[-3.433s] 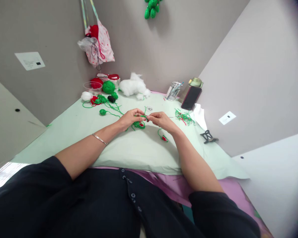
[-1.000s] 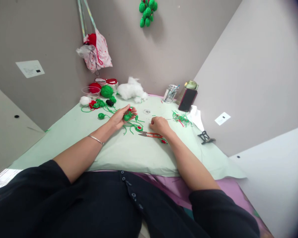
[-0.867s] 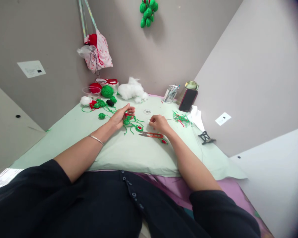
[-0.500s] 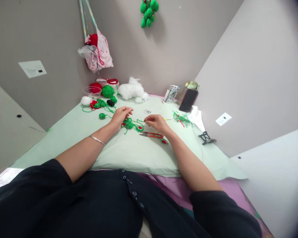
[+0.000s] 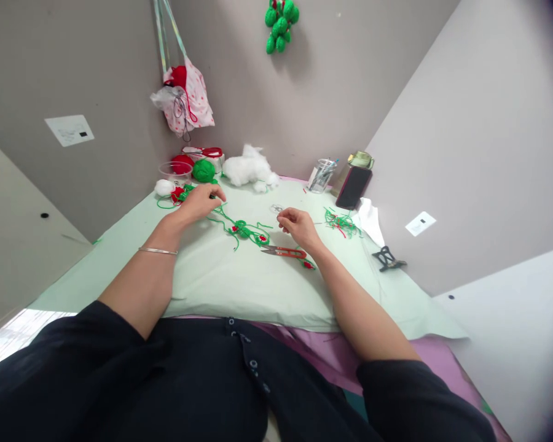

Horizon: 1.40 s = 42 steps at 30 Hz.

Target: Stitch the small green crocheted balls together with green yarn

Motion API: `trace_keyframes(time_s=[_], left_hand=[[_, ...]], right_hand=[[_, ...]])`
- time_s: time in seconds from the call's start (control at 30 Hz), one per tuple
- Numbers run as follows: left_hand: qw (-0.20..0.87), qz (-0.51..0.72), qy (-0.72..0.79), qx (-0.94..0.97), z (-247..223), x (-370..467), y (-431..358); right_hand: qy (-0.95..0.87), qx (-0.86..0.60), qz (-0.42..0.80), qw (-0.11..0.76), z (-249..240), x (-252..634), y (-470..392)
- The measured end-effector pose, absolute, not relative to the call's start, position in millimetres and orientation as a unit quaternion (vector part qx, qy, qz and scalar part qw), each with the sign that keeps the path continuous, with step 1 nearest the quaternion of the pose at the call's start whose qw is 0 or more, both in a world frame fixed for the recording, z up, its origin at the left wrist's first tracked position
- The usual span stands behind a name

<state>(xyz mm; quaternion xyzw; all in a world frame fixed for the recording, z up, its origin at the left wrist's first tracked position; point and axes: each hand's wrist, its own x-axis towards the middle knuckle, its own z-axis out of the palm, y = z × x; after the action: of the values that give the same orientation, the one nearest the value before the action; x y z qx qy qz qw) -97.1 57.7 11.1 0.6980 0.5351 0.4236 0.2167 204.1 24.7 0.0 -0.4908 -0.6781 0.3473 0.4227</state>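
My left hand (image 5: 201, 201) reaches over the green and red yarn pieces (image 5: 179, 194) at the back left, fingers loosely bent and apart; it partly covers them. My right hand (image 5: 300, 227) hovers at mid-table with thumb and fingertips pinched together; whatever is between them is too small to make out. A thin rod (image 5: 317, 223) shows just behind that hand, and I cannot tell whether it is held. Between my hands lies a green crocheted piece (image 5: 243, 230) with red parts and loose yarn tails. Orange-handled thread snips (image 5: 289, 252) rest in front, touching a small red and green piece (image 5: 308, 264).
Yarn scraps (image 5: 343, 222) lie right of my right hand, near a leaning phone (image 5: 354, 187) and a cup of pens (image 5: 322, 175). White stuffing (image 5: 249, 167) and a green yarn ball (image 5: 203, 171) sit at the back. A black stand (image 5: 388, 259) is at the right edge.
My left hand has left the green crocheted piece and moved left and back to the yarn pieces. My right hand stays nearly in place, still pinched. The view has shifted slightly.
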Motion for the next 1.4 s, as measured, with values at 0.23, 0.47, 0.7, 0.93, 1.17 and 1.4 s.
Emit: trace_keyframes(time_s=[0.23, 0.47, 0.7, 0.93, 1.17, 1.4], left_hand=[[0.198, 0.282, 0.539, 0.769, -13.3, -100.1, 53.8], [0.25, 0.44, 0.527, 0.682, 4.9, -80.8, 47.7], [0.432, 0.52, 0.403, 0.617, 22.3, -29.9, 14.4], [0.345, 0.512, 0.42, 0.665, 18.8, -6.2, 6.2], [0.345, 0.505, 0.451, 0.65, 12.0, -26.3, 22.0], [0.291, 0.418, 0.466, 0.723, 10.3, -24.4, 16.9]], right_hand=[[-0.681, -0.487, 0.346, 0.424, 2.9, 201.5, 21.6], [-0.657, -0.448, 0.403, 0.454, 6.9, 202.0, 19.2], [-0.638, -0.359, 0.489, 0.474, 18.1, 193.3, 2.4], [-0.681, -0.307, 0.548, 0.376, 15.9, 182.2, -4.8], [-0.607, -0.327, 0.58, 0.434, 25.1, 194.2, 0.3], [-0.593, -0.346, 0.572, 0.45, 29.3, 196.3, 1.6]])
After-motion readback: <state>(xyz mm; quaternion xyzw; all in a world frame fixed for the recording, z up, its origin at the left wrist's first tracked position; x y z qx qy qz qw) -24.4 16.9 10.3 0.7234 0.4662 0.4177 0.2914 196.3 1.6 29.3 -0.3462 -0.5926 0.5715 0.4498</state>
